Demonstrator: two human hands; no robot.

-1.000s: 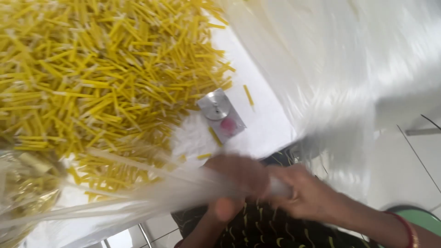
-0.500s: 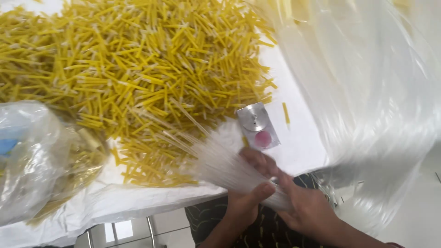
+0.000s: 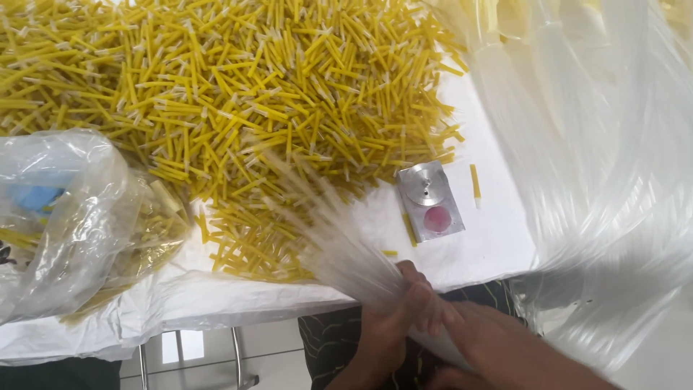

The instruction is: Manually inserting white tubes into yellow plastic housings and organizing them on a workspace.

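A bundle of thin clear plastic tubes fans out up and to the left over the table, blurred with motion. My left hand grips its lower end at the table's front edge. My right hand lies just right of the left one, closed on the same end of the bundle. Behind the tubes a wide heap of short yellow sticks with white tips covers the white table sheet.
A small metal block with a round cap and a pink disc lies right of the heap. A crumpled clear bag of yellow sticks sits at left. A large mass of clear tubing hangs at right.
The view has shifted and steadied. The tube bundle has swung from lying low across the table edge to pointing up-left over the heap, still held by both hands.
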